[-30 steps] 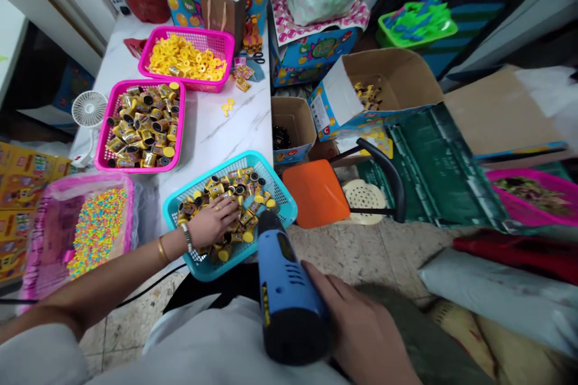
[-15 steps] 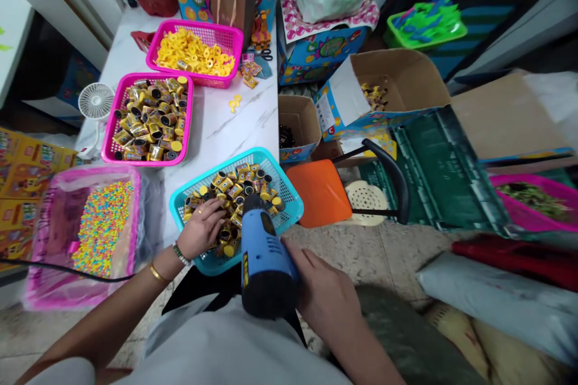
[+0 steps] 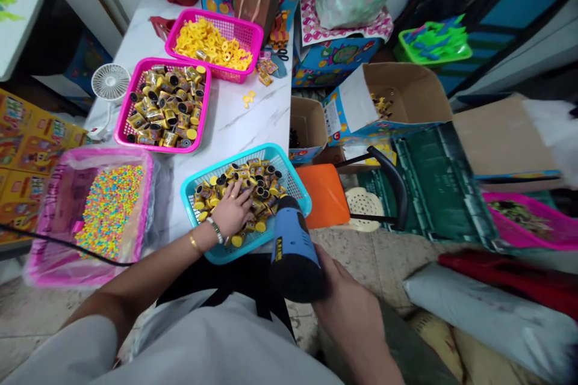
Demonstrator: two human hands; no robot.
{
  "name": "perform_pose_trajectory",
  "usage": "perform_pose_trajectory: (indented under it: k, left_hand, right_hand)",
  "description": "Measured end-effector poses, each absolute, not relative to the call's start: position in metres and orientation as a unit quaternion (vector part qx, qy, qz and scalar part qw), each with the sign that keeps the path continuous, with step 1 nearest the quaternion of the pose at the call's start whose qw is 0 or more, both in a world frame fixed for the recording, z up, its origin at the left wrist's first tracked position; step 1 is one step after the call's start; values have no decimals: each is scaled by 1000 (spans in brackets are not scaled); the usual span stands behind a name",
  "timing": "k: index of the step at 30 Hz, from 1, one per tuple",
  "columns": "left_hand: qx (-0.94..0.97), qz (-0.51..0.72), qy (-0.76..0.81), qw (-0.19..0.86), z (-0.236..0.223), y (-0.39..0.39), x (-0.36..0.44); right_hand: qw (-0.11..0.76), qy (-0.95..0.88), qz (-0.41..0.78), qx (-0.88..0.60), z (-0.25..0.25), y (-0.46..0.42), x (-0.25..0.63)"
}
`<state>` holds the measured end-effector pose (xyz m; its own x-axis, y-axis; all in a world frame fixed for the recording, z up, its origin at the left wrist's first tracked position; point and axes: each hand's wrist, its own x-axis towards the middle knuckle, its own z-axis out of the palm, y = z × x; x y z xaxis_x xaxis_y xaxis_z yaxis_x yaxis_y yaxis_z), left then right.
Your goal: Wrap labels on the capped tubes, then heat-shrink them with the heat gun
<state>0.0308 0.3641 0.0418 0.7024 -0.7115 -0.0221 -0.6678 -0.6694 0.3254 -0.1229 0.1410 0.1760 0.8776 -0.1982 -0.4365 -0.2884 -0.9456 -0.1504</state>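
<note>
Marble desk (image 3: 246, 126) edge: teal basket (image 3: 266, 154) of yellow-capped canisters (image 3: 239, 189); left hand (image 3: 232, 212) resting, fingers spread apart, flat on canisters, steadying; right hand (image 3: 350, 313) fingers clamped on blue heat gun (image 3: 292, 249), just beside basket.

Blue heat gun (image 3: 292, 249) across the teal basket's (image 3: 228, 166) near right corner

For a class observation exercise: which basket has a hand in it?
The turquoise basket, nearest the person: the left hand rests among its contents. Both magenta baskets lie farther off, untouched.
</note>
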Motion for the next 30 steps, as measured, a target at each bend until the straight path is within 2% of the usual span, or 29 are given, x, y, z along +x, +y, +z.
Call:
perform_pose_trajectory:
  k: [2, 5, 7, 11, 14, 17, 23, 27, 30]
  left_hand:
    - [921, -65, -357, 140, 39, 347, 33]
    - [863, -102, -474, 142, 32, 348, 16]
    - [822, -129, -534, 149, 28, 363, 2]
    - [884, -67, -448, 119, 31, 389, 18]
    - [896, -32, -433, 93, 38, 380, 52]
    - [891, -51, -442, 89, 40, 362, 60]
    - [839, -112, -522, 107, 31, 356, 21]
    - [853, -112, -499, 104, 32, 343, 26]
    - [878, -109, -456, 94, 37, 329, 39]
  right_hand:
    - [135, 133, 208, -960, 176, 137, -136]
    - [200, 128, 224, -945, 179, 132, -164]
    - [215, 115, 240, -940, 180, 134, -178]
    - [196, 99, 229, -948, 176, 147, -178]
    - [164, 113, 193, -961, 171, 151, -167]
    - [137, 124, 188, -964, 171, 147, -165]
    - [112, 126, 203, -965, 176, 138, -167]
    - [100, 162, 189, -963, 175, 138, -153]
    - [122, 184, 162, -962, 173, 132, -149]
